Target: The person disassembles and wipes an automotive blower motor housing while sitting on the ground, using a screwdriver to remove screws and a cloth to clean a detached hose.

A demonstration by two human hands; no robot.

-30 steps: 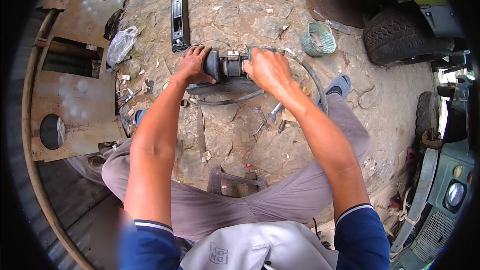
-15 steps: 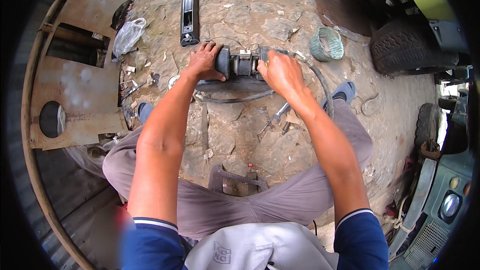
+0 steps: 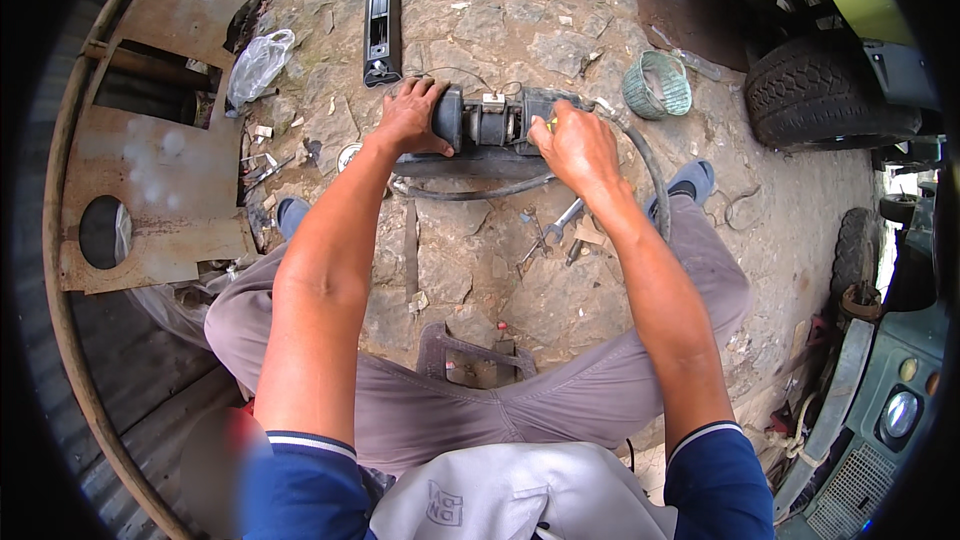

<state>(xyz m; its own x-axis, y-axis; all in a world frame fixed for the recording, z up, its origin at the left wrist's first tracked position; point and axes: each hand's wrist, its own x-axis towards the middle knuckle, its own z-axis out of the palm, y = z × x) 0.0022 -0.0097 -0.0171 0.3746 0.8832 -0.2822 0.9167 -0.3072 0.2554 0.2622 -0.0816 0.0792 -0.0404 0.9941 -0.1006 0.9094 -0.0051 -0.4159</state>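
Note:
A dark machine unit (image 3: 488, 122) with a central cylinder and boxy ends lies on the stone ground in front of me. My left hand (image 3: 410, 118) grips its left end, fingers over the top and thumb against the near side. My right hand (image 3: 582, 148) is closed on a small yellow object (image 3: 550, 125), perhaps a tool handle, at the unit's right end; its tip is hidden. A black hose (image 3: 475, 190) curves along the near side, and another runs down past my right wrist. Wrenches (image 3: 558, 228) lie between my feet. A long black panel (image 3: 381, 25) rests beyond the unit.
A green wicker basket (image 3: 653, 90) and a large tyre (image 3: 825, 100) are to the right, with a green vehicle front (image 3: 905, 390) lower down. At left are rusty metal sheets (image 3: 150, 190), a wooden pole and a plastic bag (image 3: 258, 70).
The view has shifted slightly. My right hand has turned a little and dipped at the unit's right end, showing more of the yellow object. My left hand keeps its grip on the left end.

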